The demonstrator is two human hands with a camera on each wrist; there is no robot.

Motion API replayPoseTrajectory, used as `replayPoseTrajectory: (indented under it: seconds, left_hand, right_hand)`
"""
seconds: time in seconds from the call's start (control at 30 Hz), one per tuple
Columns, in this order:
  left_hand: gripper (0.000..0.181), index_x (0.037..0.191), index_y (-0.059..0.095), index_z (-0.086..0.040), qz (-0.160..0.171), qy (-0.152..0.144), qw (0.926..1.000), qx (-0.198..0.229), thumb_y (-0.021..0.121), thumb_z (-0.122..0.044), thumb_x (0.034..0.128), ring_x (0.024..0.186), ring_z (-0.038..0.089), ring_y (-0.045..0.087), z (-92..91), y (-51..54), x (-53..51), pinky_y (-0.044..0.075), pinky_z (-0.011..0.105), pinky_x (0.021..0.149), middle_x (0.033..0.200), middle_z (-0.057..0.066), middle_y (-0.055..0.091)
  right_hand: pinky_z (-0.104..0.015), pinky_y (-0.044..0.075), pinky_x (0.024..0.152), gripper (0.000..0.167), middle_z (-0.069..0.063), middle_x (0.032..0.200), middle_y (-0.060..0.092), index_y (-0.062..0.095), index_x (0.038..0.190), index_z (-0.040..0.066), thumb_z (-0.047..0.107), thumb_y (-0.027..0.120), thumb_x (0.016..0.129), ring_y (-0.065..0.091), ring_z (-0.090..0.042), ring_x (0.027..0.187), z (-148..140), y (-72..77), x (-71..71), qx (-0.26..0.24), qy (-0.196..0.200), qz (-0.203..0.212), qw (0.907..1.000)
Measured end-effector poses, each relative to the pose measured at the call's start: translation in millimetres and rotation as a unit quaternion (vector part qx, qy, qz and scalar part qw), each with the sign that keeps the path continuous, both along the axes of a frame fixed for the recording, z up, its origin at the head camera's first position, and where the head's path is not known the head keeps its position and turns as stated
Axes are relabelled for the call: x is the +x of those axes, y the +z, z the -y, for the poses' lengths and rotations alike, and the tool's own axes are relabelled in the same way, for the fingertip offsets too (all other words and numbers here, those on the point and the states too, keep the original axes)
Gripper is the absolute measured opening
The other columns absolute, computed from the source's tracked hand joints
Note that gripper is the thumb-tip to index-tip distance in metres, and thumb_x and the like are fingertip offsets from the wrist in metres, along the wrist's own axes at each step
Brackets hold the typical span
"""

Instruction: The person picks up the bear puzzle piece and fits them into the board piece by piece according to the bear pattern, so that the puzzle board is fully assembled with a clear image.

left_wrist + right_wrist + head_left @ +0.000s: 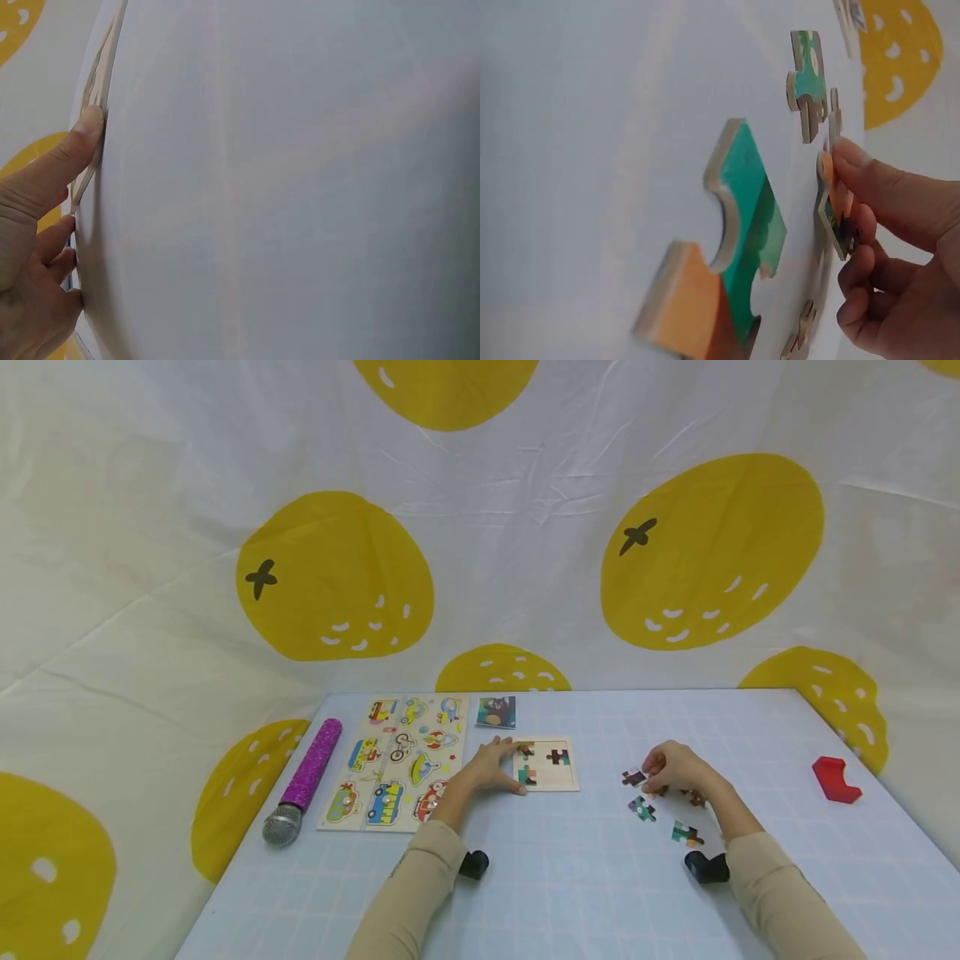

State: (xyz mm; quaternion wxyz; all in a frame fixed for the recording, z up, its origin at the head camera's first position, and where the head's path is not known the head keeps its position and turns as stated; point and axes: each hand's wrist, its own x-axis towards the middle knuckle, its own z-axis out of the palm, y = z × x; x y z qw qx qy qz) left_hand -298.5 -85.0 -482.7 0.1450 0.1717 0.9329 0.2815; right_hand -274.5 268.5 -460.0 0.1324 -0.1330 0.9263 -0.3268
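Note:
A small wooden puzzle board (543, 785) lies mid-table with several pieces set in it. My left hand (486, 767) spans the board's left side, holding it with the thumb at the near edge and the fingers farther back; its thumb (67, 154) shows against the edge in the left wrist view. To the right, my right hand (678, 768) is over loose jigsaw pieces, thumb and curled fingers pinching an orange and dark jigsaw piece (832, 199). Around it lie a dark piece (633, 777), a green piece (642, 809) and a green-orange piece (686, 834).
A vehicle picture board (408, 768) lies left of the left hand, with a purple glitter microphone (307, 777) beyond it. Behind the puzzle board is a bear picture card (497, 712). A red notched block (835, 779) sits near the table's right edge.

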Motion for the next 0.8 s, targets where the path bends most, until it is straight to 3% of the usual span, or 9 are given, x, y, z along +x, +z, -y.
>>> replayPoseTrajectory:
  seconds: [0.13, 0.27, 0.47, 0.63, 0.8]
  left_hand:
    - [0.089, 0.144, 0.039, -0.014, -0.002, -0.004, 1.0, -0.001, 0.083, -0.031, 0.0696, 0.144, 0.032, 0.01, 0.1, 1.2, 0.7, 0.01, 0.053, 0.114, 0.154, 0.009, 0.025]
    - [0.088, 0.144, 0.039, -0.012, 0.0, -0.003, 1.0, -0.001, 0.083, -0.031, 0.0697, 0.143, 0.034, 0.01, 0.0, 2.3, 1.8, 0.011, 0.054, 0.114, 0.154, 0.011, 0.024]
    - [0.088, 0.144, 0.039, -0.012, 0.004, -0.002, 1.0, 0.005, 0.083, -0.031, 0.0696, 0.143, 0.034, 0.01, 0.0, 1.6, 2.2, 0.011, 0.054, 0.114, 0.154, 0.011, 0.025]
    - [0.089, 0.144, 0.04, -0.014, 0.002, -0.001, 1.0, 0.007, 0.084, -0.031, 0.0689, 0.143, 0.035, 0.01, 0.4, 0.4, 1.1, 0.011, 0.055, 0.113, 0.154, 0.01, 0.025]
    - [0.088, 0.144, 0.04, -0.014, 0.0, 0.002, 1.0, 0.003, 0.083, -0.032, 0.0693, 0.142, 0.037, 0.011, 0.5, -0.2, 0.9, 0.012, 0.056, 0.113, 0.154, 0.01, 0.025]
  right_hand:
    - [-0.029, 0.043, 0.056, 0.01, -0.001, 0.066, 0.059, 0.064, 0.076, 0.001, 0.006, 0.073, 0.078, 0.051, -0.015, 0.062, -0.8, 2.2, -2.5, -0.013, 0.004, -0.012, 0.9998]
    - [-0.028, 0.044, 0.053, 0.009, -0.004, 0.068, 0.058, 0.063, 0.077, 0.0, 0.005, 0.07, 0.079, 0.05, -0.016, 0.061, -4.3, 5.0, -2.8, -0.019, -0.001, -0.01, 0.9998]
    - [-0.03, 0.045, 0.056, 0.031, -0.011, 0.08, 0.059, 0.06, 0.086, 0.002, 0.02, 0.081, 0.072, 0.052, -0.02, 0.068, -6.1, 7.4, 0.8, 0.029, -0.006, 0.022, 0.9993]
    - [-0.03, 0.043, 0.058, 0.035, -0.01, 0.082, 0.057, 0.058, 0.087, 0.001, 0.017, 0.083, 0.069, 0.05, -0.021, 0.071, -1.6, 5.8, 4.2, 0.072, -0.029, 0.034, 0.9964]
    - [-0.031, 0.044, 0.059, 0.044, -0.014, 0.087, 0.058, 0.056, 0.095, -0.002, 0.018, 0.084, 0.068, 0.051, -0.022, 0.072, -2.9, 3.9, 4.7, 0.079, -0.039, 0.027, 0.9957]
